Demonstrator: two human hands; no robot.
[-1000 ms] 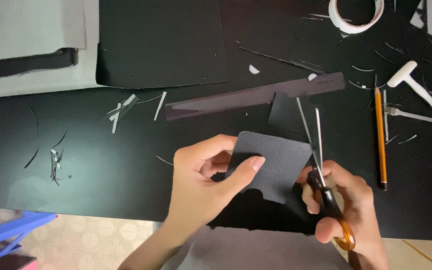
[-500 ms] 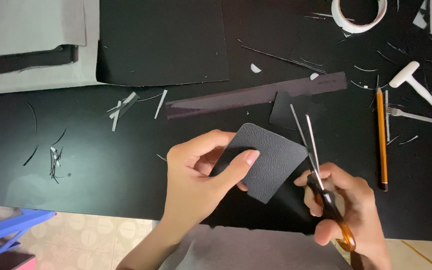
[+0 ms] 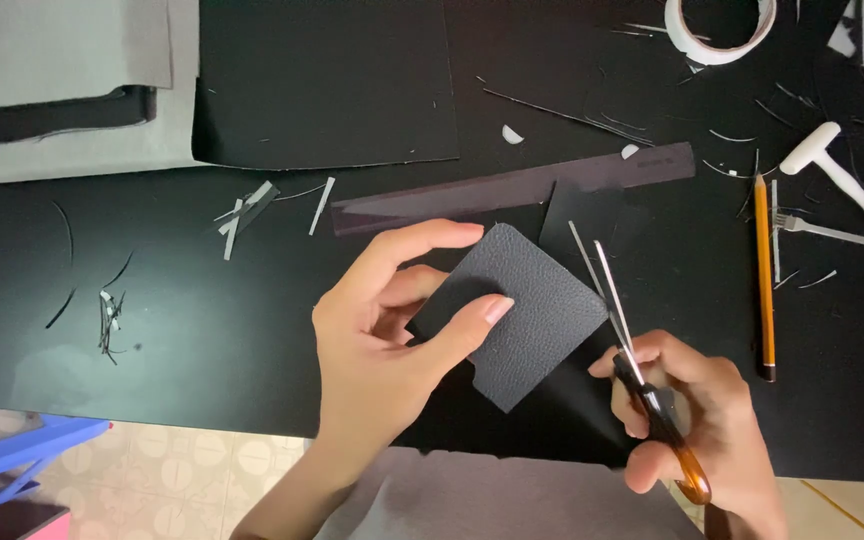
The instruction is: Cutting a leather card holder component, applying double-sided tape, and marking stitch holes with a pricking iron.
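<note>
My left hand [image 3: 387, 350] pinches a dark grey textured square with rounded corners [image 3: 522, 315], thumb on top and fingers beneath, holding it tilted above the black table [image 3: 202, 300]. My right hand [image 3: 697, 420] grips scissors [image 3: 632, 350] with an orange-brown handle. The slightly parted blades point up and away, just right of the square's right edge.
A dark ruler-like strip [image 3: 512, 188] lies behind the square. A large black sheet [image 3: 327, 85] and grey sheets [image 3: 62, 60] sit at the back left. A tape roll [image 3: 720, 25], a pencil [image 3: 764, 275], a white tool [image 3: 837, 170] and several trimmings [image 3: 252, 210] lie around. A blue stool [image 3: 12, 455] stands at the lower left.
My left hand has turned the grey square clockwise and shifted it slightly left. The scissor blades have tilted a little and now sit right beside the square's right edge.
</note>
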